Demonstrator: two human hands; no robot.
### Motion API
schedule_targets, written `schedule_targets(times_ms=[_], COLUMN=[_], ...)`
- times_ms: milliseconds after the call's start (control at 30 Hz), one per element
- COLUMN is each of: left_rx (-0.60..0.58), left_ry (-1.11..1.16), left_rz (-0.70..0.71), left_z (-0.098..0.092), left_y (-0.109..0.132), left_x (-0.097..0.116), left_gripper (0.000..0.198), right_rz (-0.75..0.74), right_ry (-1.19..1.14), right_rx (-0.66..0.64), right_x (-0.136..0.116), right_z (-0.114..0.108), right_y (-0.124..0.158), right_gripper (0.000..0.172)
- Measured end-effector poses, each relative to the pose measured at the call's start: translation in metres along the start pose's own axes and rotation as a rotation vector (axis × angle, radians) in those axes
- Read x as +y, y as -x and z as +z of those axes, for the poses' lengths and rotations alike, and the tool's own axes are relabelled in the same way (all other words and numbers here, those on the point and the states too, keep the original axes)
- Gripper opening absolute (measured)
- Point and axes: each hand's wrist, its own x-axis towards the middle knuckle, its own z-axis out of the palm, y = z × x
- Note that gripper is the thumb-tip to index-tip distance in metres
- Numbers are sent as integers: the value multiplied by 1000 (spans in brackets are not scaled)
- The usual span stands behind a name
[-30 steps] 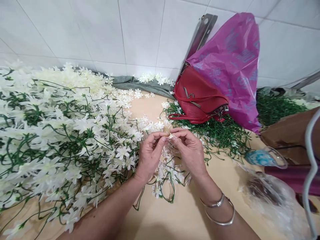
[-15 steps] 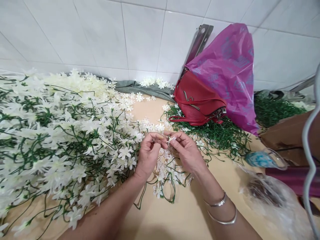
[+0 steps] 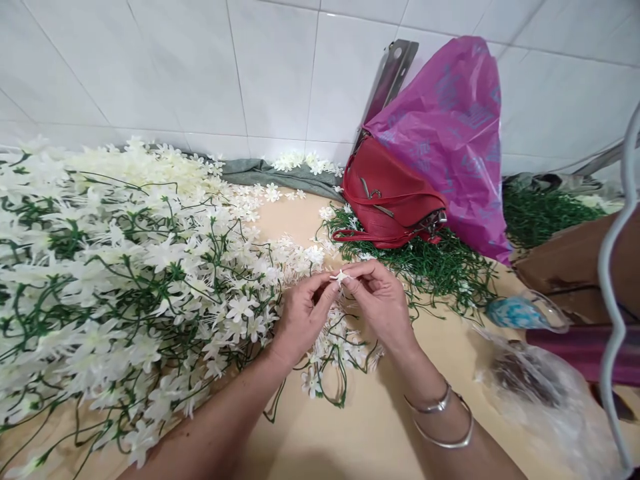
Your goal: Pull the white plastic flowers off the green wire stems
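Between the fingertips of both hands is a small white artificial flower point(image 3: 341, 277), petals facing up. My left hand point(image 3: 307, 310) pinches it from the left with thumb and forefinger. From the other side my right hand point(image 3: 377, 300) pinches the same flower; two silver bangles circle that wrist. Below the hands lie loose white flowers with green stems point(image 3: 340, 350), partly covered by the fingers. A big heap of white artificial flowers on green stems point(image 3: 125, 280) spreads to the left of my left hand.
A red handbag point(image 3: 395, 193) rests on a pile of green stems point(image 3: 440, 273), against a purple plastic bag point(image 3: 465, 140). At right are a brown box point(image 3: 575, 260), a blue-patterned cup point(image 3: 520, 312), clear plastic wrap point(image 3: 545, 400) and a grey cable point(image 3: 613, 287). A tiled wall point(image 3: 270, 73) stands behind.
The left thumb and forefinger have closed in on the flower beside the right fingers, and the flower now faces upward between both hands. The view has shifted slightly.
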Motion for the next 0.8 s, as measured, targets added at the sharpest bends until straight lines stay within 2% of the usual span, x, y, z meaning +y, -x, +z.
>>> schedule_targets(times_ms=[133,200,333,467,567,800], left_rx=[-52,-40,49,145,213,197], left_ry=[-35,-48,-98,-103,-129,-218], left_rz=[54,62,67,42,71,162], left_z=[-3,-4,-4,-6,-7,-8], left_y=[0,-1,0,-1,-3,-4], left_x=[1,2,7,9,9,10], left_gripper=[22,19,15,14,15,18], right_rz=[-62,-61,37,101,200,370], right_ry=[37,27,-141,-308,-370,-344], right_rx=[-3,-15,-58,-14,-28,-126], right_x=[-2,-3,0,6,4,-4], right_z=[-1,1,1,-1,-3,-12], right_y=[-1,-1,-1,-4,-6,-10], right_gripper=[7,7,8,16,23,34])
